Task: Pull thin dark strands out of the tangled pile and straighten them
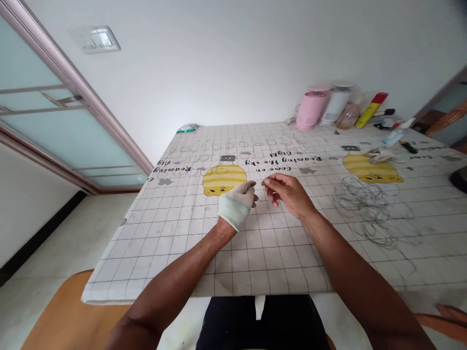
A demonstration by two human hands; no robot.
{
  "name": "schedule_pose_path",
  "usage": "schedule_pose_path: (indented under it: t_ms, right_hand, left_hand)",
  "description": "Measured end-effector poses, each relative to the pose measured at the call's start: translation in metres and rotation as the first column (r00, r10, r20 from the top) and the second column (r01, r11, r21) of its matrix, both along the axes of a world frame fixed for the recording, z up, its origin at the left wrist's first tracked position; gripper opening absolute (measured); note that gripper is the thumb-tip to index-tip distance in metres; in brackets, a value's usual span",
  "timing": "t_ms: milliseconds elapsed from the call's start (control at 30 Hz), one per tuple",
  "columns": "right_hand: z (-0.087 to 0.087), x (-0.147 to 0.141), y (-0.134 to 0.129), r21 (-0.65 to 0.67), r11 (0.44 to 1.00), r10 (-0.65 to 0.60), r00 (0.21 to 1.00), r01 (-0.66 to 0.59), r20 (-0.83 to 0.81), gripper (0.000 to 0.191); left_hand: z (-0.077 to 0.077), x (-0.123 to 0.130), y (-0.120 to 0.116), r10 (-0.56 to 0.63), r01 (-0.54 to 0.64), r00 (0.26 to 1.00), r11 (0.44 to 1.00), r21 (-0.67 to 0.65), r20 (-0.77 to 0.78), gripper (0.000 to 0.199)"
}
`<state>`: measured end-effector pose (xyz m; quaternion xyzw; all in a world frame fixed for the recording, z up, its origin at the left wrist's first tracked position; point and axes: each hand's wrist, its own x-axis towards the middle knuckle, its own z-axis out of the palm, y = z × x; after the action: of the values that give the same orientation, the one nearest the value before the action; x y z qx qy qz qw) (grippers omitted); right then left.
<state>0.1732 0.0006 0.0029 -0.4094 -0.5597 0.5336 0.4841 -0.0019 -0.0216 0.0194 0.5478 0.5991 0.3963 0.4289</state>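
My left hand point(239, 200), in a pale glove with a mint cuff, is closed above the middle of the checked tablecloth point(270, 253). Close to its right is my bare right hand point(286, 193), its thumb and forefinger pinched together. The two hands are a small gap apart; anything between the fingertips is too fine to make out. A loose tangle of dark thin thread or wire point(375, 214) lies on the cloth to the right. Faint rings of similar strand point(272, 144) sit in rows beyond my hands.
Along the wall at the back right stand a pink device point(311, 109), a white device point(335, 104), a bottle point(348, 115) and a yellow box point(371, 111). A spray bottle point(399, 132) and crumpled glove point(385, 154) lie nearer. A wooden chair point(65, 311) is at the lower left.
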Motion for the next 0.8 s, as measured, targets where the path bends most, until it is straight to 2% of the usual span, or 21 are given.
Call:
schedule_pose_path:
  t_ms: [133,233,400,500,567,700,800]
  right_hand:
    - [-0.009,-0.015,-0.012,0.137,0.977,-0.183,0.973,0.164,0.138,0.03]
    - [-0.017,-0.023,-0.018,0.253,0.945,-0.267,0.936,0.208,0.228,0.03]
    - [-0.021,-0.023,-0.019,0.396,0.9,-0.3,0.919,0.183,0.256,0.028]
    - [-0.018,-0.017,-0.017,0.472,0.875,-0.305,0.882,0.11,0.359,0.028]
    - [-0.017,-0.013,-0.017,0.499,0.866,-0.285,0.861,0.043,0.42,0.028]
    - [-0.017,-0.011,-0.015,0.511,0.859,-0.261,0.844,-0.017,0.468,0.027]
    - [-0.018,-0.012,-0.015,0.516,0.856,-0.281,0.829,-0.01,0.483,0.027]
  left_hand:
    - [-0.003,-0.007,0.006,0.072,-0.069,0.995,0.997,-0.032,0.075,0.035]
    - [-0.007,-0.012,0.01,0.06,-0.059,0.997,0.998,-0.02,0.055,0.035]
    - [-0.014,-0.014,0.007,0.023,-0.021,0.997,0.999,0.028,-0.076,0.031]
    - [-0.016,-0.012,0.002,0.009,0.015,0.974,0.995,0.103,-0.225,0.026]
    - [-0.016,-0.012,0.001,-0.003,0.031,0.97,0.994,0.109,-0.245,0.024]
    - [-0.016,-0.014,0.008,-0.075,0.075,0.997,0.996,-0.052,0.015,0.025]
    - [-0.02,-0.016,0.016,-0.085,0.103,0.982,0.99,-0.097,0.17,0.024]
